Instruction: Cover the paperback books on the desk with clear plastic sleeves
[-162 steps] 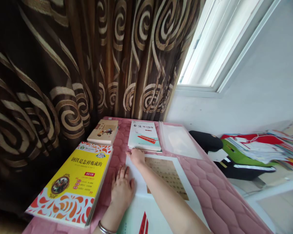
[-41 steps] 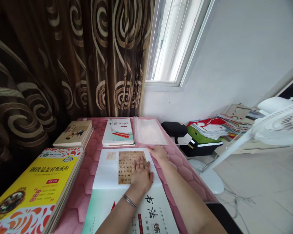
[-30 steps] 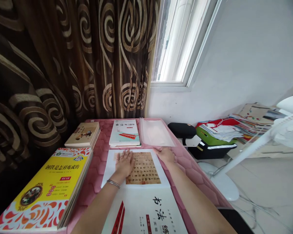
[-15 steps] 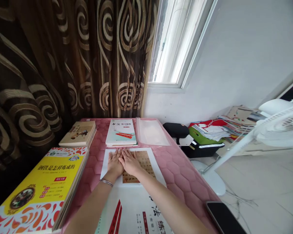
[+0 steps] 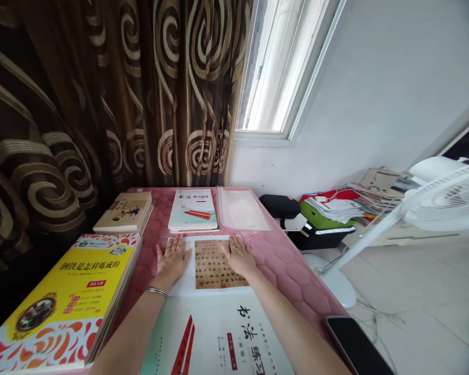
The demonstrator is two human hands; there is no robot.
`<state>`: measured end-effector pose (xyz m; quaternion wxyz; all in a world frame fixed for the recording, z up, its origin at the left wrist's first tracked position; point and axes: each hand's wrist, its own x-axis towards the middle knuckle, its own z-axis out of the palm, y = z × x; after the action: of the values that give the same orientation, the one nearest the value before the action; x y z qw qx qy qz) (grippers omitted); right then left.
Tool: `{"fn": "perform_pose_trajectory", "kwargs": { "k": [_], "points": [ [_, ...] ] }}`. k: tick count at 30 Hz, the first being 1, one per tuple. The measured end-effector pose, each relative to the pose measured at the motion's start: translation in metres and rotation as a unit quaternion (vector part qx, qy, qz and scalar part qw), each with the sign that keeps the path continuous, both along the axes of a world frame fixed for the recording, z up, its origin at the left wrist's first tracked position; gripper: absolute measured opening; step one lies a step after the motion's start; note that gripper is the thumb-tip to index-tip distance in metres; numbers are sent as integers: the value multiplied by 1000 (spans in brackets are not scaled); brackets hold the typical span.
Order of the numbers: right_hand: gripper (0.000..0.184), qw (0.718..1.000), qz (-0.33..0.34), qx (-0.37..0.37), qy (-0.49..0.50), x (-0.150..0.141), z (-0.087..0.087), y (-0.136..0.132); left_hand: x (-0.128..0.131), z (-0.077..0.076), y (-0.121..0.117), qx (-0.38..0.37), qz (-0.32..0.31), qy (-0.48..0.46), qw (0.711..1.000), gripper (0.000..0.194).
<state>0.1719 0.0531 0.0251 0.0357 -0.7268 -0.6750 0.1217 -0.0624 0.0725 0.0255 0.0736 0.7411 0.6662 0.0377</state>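
A calligraphy workbook lies spread flat in front of me, its pale green and white cover face up at the near end. On its white far page is a brown calligraphy picture. My left hand rests flat on that page's left side, fingers spread, a silver bangle on the wrist. Across the picture's right edge, my right hand lies palm down with its fingers out. Just beyond the page sits a small stack of similar workbooks. Beside that stack are clear plastic sheets.
Left stand a stack of yellow-covered books and a smaller tan stack. A phone lies at the right edge of the pink quilted table cover. Beyond it are a white fan and piled papers.
Half a second ago both hands lay together on the page's left part; my right hand has since slid right. Earlier, the hands pressed and shifted across the same page and its edges.
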Motion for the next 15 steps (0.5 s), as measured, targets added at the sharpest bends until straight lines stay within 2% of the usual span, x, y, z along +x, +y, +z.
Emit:
{"fn": "perform_pose_trajectory", "kwargs": {
  "k": [5, 10, 12, 15],
  "points": [
    [68, 999, -23, -21, -15, 15, 4, -2, -13, 1, -3, 3, 26, 19, 999, 65],
    [68, 999, -24, -40, 26, 23, 15, -12, -11, 1, -4, -1, 32, 27, 999, 66],
    [67, 998, -13, -35, 41, 31, 16, -28, -11, 1, -4, -6, 34, 31, 999, 65],
    [64, 998, -3, 15, 68, 44, 9, -72, -11, 0, -3, -5, 31, 27, 999, 65]
  ]
}}
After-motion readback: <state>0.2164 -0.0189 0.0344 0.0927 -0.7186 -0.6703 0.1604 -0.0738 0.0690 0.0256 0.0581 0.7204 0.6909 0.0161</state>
